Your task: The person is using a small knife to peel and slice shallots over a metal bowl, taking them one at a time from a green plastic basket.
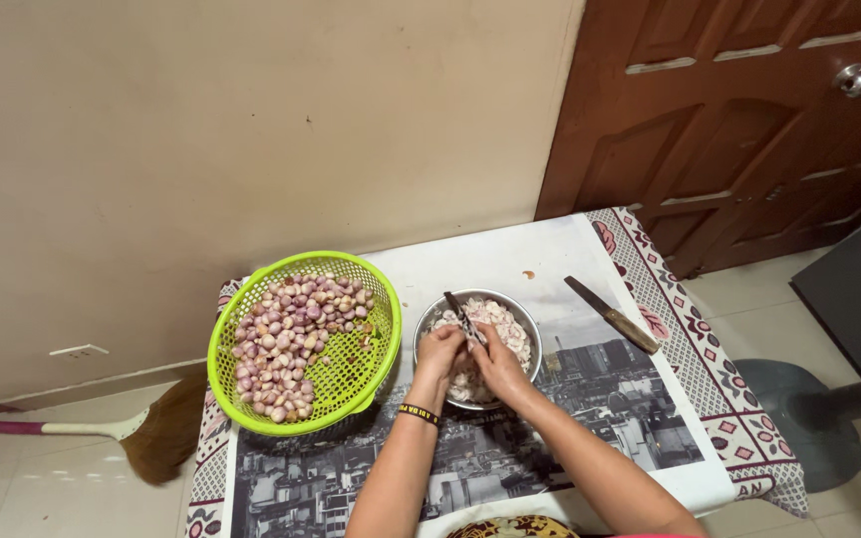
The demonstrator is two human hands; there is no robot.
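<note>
1. Nearest the camera, at the bottom centre of the frame, two bare forearms reach up over a table covered with a printed sheet (510, 448) showing a black-and-white city picture; the left wrist wears a dark wristband (419, 413).
2. The left hand (438, 354) and right hand (498, 361) meet over a steel bowl (528, 327) at the centre of the frame, touching one another.
3. The right hand is closed around a small knife (462, 317), whose dark blade points to the upper left above the bowl.
4. The left hand is curled with its fingers pinched in against the right; what it grips is too small to tell.
5. The bowl holds pale peeled shallots (502, 324).
6. Just left of the bowl stands a bright green plastic basket (351, 374), tilted, with unpeeled pinkish shallots (286, 344) heaped in its upper left part.
7. To the right of the bowl, apart from it, a larger knife (612, 315) with a wooden handle lies slantwise on the sheet.
8. At the lower left of the frame a broom (156, 428) lies on the tiled floor; a brown wooden door (739, 120) fills the upper right.
</note>
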